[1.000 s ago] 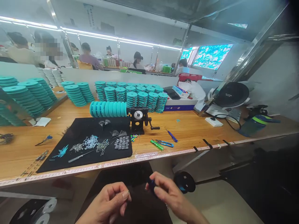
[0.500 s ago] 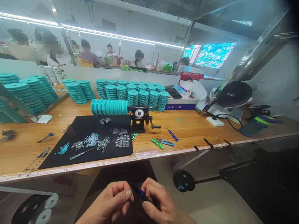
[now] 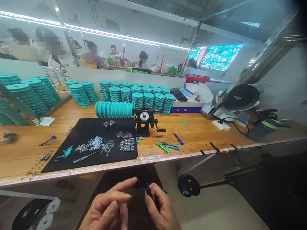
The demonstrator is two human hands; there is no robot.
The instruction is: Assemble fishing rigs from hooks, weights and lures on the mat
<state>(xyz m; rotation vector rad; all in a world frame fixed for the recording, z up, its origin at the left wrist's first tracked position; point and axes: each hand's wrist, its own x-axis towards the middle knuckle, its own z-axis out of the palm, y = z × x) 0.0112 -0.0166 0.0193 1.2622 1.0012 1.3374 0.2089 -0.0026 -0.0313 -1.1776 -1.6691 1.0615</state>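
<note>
My right hand pinches a small dark blue piece between thumb and fingers, low in the view. My left hand lies just left of it, with its fingers apart and stretched towards that piece. No held object shows in the left hand, though a very fine line could go unseen. Both hands are over a dark cloth lap covering, below the front edge of the wooden workbench.
A black mat holds small metal parts and bristle tufts. Behind it stand a hand-cranked winding counter and stacks of teal spools. Scissors lie on the bench. A dark line reel sits at lower right.
My hands, pressed together around the blue piece half a second ago, have moved apart. My left fingers have come off it and straightened, while my right hand keeps the piece.
</note>
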